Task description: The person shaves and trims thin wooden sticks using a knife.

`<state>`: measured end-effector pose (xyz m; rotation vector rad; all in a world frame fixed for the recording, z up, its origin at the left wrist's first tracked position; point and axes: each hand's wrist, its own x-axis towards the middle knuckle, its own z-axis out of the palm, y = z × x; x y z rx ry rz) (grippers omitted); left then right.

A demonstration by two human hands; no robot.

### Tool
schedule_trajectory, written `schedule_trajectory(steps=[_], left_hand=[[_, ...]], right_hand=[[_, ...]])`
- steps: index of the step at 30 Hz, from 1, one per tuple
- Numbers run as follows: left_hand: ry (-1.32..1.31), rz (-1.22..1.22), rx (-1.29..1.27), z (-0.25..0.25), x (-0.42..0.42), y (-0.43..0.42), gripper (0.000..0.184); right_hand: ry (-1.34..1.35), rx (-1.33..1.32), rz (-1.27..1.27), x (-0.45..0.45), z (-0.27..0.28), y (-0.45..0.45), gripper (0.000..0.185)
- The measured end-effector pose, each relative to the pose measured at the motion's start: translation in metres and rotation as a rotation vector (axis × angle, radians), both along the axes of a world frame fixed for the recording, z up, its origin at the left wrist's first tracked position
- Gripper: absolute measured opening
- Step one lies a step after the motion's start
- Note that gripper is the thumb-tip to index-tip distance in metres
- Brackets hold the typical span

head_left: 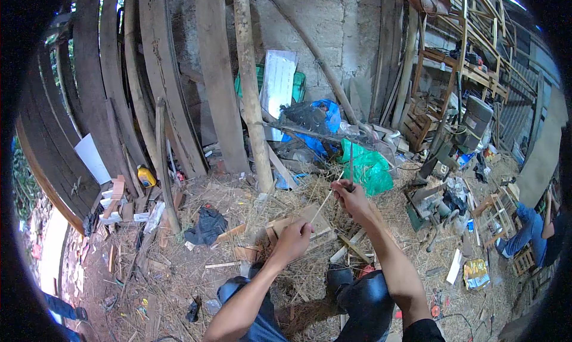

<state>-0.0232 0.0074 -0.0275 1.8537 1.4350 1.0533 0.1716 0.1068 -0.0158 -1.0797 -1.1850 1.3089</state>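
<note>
My left hand point(292, 242) is closed round the lower end of a thin pale stick point(322, 206), which slants up and to the right. My right hand point(353, 200) grips a knife point(351, 166) whose dark narrow blade points upward; its handle is mostly hidden by my fingers. The stick's upper end lies close to the right hand, and I cannot tell whether blade and stick touch. Below the hands, between my knees, sits a wooden block or board point(319, 223) on the straw-covered ground.
A green plastic bag point(366, 168) and blue sheeting point(326, 112) lie ahead by the wall. A black bag point(205, 226) is to the left, a yellow bottle point(146, 176) farther left. Tall planks point(220, 73) lean behind. Another person point(530, 228) sits at far right.
</note>
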Motion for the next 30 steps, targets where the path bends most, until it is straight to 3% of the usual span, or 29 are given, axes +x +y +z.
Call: schedule_trajectory(steps=[3, 5, 7, 8, 9, 10, 11, 13, 14, 15, 17, 19, 27, 30], left_hand=[[-0.037, -0.102, -0.042, -0.008, 0.001, 0.005, 0.025], [-0.428, -0.174, -0.306, -0.006, 0.002, 0.011, 0.020], [-0.562, -0.157, -0.356, 0.011, 0.002, 0.009, 0.020], [-0.697, -0.154, -0.410, 0.018, 0.002, 0.007, 0.020], [-0.698, -0.150, -0.409, 0.021, 0.001, 0.006, 0.020], [-0.691, -0.107, -0.407, 0.023, 0.001, 0.006, 0.021], [-0.683, -0.069, -0.407, 0.024, 0.002, 0.005, 0.021], [-0.583, -0.076, -0.293, 0.010, 0.002, 0.012, 0.021], [-0.483, -0.078, -0.176, 0.003, 0.003, 0.014, 0.021], [-0.480, -0.085, -0.180, 0.001, 0.004, 0.014, 0.021], [-0.286, -0.001, 0.049, -0.004, 0.005, 0.011, 0.022], [-0.260, 0.017, 0.011, 0.000, 0.003, 0.006, 0.022], [-0.099, 0.098, -0.042, -0.006, 0.004, 0.011, 0.019], [-0.050, 0.110, 0.047, -0.006, -0.001, 0.015, 0.019]], right_hand=[[0.006, -0.025, 0.054, -0.006, 0.003, -0.008, 0.019], [-0.060, -0.032, 0.192, -0.014, 0.005, -0.014, 0.018], [-0.032, -0.013, 0.242, -0.021, 0.000, -0.014, 0.019], [-0.196, 0.233, 0.137, -0.022, -0.011, -0.008, 0.019], [-0.358, 0.478, 0.025, -0.023, -0.016, -0.005, 0.019], [-0.833, 0.442, -0.045, -0.021, 0.021, -0.027, 0.017], [-0.834, 0.440, -0.046, -0.022, 0.019, -0.028, 0.017], [-1.271, 0.597, -0.016, -0.021, 0.013, -0.031, 0.014], [-1.339, 0.534, -0.002, -0.024, 0.008, -0.027, 0.015], [-1.339, 0.528, -0.008, -0.021, 0.007, -0.025, 0.015], [-1.393, 0.420, -0.096, -0.016, 0.006, -0.019, 0.015], [-1.382, 0.485, -0.099, -0.002, 0.002, -0.010, 0.017], [-1.399, 0.233, -0.274, 0.016, -0.019, 0.003, 0.026], [-1.464, 0.202, 0.043, -0.012, 0.005, -0.018, 0.024]])
